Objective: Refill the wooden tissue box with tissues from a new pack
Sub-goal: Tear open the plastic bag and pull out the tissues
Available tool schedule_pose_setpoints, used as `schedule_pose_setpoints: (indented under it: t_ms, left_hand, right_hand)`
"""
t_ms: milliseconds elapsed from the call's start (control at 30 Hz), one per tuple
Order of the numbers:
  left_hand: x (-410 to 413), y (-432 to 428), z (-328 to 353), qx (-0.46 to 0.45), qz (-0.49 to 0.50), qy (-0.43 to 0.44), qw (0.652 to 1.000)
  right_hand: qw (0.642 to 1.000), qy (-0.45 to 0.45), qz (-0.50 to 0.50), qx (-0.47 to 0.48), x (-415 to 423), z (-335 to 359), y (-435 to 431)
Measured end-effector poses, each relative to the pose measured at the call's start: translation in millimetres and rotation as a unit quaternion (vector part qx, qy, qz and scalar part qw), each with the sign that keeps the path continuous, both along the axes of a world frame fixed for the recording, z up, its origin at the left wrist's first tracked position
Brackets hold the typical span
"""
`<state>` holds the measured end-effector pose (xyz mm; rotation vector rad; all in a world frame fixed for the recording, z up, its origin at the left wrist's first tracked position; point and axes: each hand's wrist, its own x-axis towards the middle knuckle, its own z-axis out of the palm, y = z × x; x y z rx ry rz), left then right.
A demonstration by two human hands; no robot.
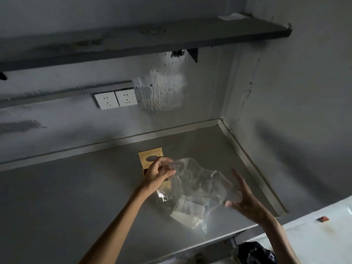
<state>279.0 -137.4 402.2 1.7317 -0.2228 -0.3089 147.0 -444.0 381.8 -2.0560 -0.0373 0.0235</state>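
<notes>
A clear plastic tissue wrapper [198, 185] hangs crumpled above the grey counter [76, 197], looking empty. My left hand [159, 172] pinches its upper left corner. My right hand [245, 199] grips its right side between thumb and fingers, the other fingers spread. The wooden tissue box [150, 157] stands on the counter behind my left hand, its lid with an oval slot facing up; my hand and the wrapper hide its near half. A flat whitish pack or sheet [187, 210] shows on the counter through the wrapper; I cannot tell what it is.
The counter ends in a wall corner at the right. Two white wall sockets [116, 100] sit above it, under a dark shelf [144, 40]. A white surface [314, 235] and a black plastic bag [255, 253] lie at the lower right, below the counter's front edge.
</notes>
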Motion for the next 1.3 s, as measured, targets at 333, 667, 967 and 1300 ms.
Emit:
schedule_pose_setpoints:
  t_ms: [333,667,967,1300]
  left_hand:
    - [-2,50,15,0.06,-0.005,0.04,0.997]
    - [-60,76,53,0.028,0.035,-0.018,0.999]
    - [-78,84,29,0.046,0.106,-0.023,0.993]
    - [-42,56,69,0.231,-0.017,-0.105,0.967]
  right_hand:
    - [0.983,-0.103,-0.138,0.068,29,8,51]
    - [0.988,-0.119,-0.088,0.041,16,54,42]
    - [0.989,-0.067,-0.106,0.079,20,37,56]
    - [0.994,-0.013,-0.105,0.028,42,30,70]
